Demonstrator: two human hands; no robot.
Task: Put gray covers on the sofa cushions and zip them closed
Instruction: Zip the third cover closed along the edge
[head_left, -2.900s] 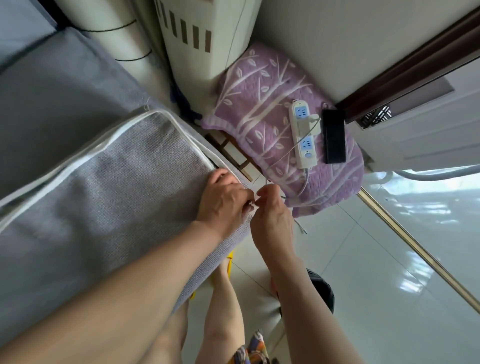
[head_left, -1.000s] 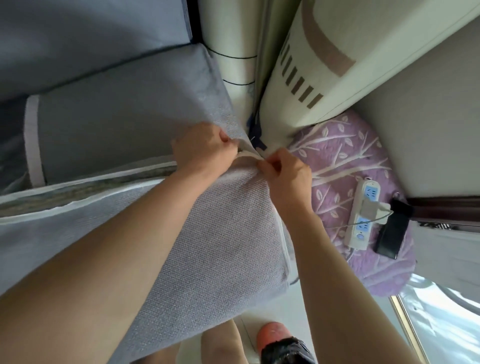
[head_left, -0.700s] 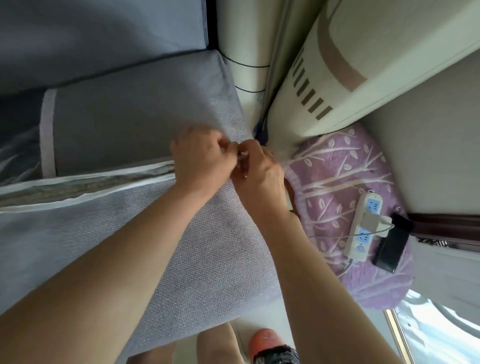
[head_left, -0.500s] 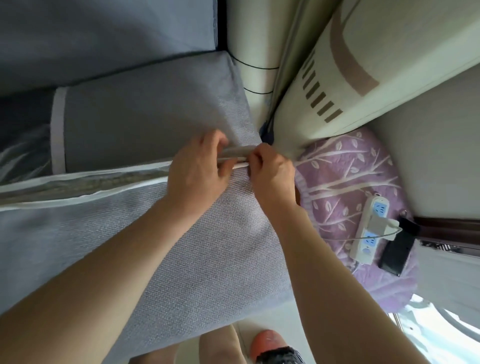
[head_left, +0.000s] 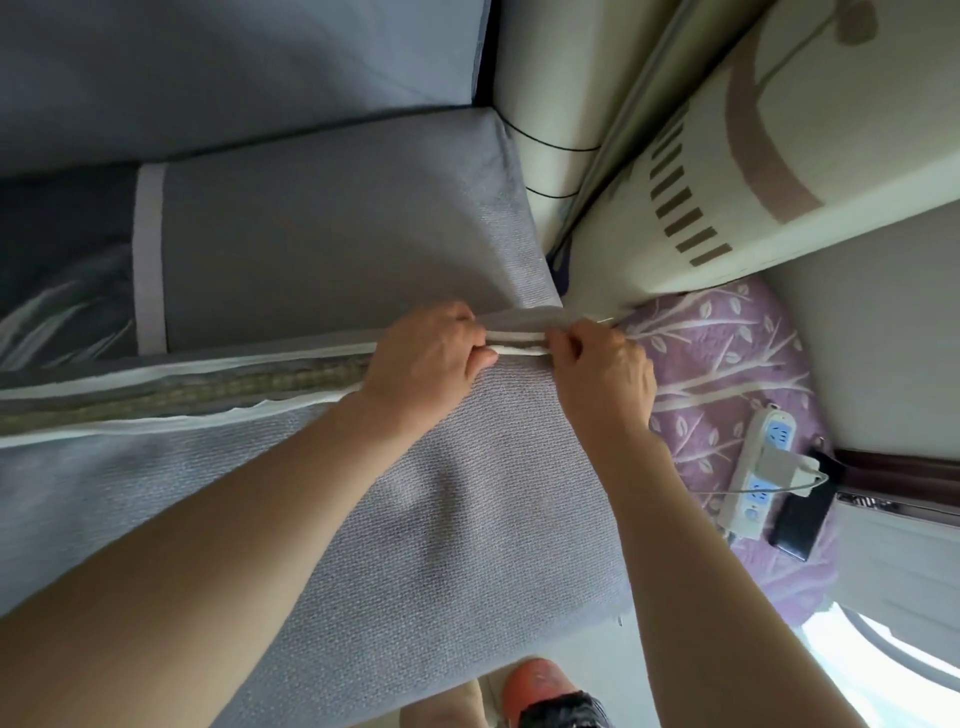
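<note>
- a gray sofa (head_left: 234, 78) fills the upper left of the view, its seat running to the right-hand edge beside a cream wall unit (head_left: 753, 171).
- a large sofa cushion (head_left: 441, 519) in a woven gray cover lies across the sofa's front edge and hangs out over the floor (head_left: 597, 660), its near corner at lower centre.
- a second gray cushion (head_left: 337, 234) lies behind it on the seat, with a pale band near its left end.
- a lilac mat (head_left: 727, 364) with a white branch print lies on the floor off the sofa's right end; a white power strip (head_left: 758, 467) and a dark, flat device (head_left: 797, 525) rest on its right edge.
- the cover's zipper opening (head_left: 208, 395), edged in white tape, runs along the cushion's far edge; it gapes on the left, showing greenish filling, and narrows toward the hands.
- the left hand (head_left: 426, 358) has its grip curled over the two white tapes, thumb beneath, pinching them together.
- the right hand (head_left: 602, 369), just beside it near the cushion's far right corner, has its grip closed on the same tapes; whether it holds a zipper pull cannot be told.
- a foot in an orange and black shoe (head_left: 545, 696) stands on the floor at the bottom edge.
</note>
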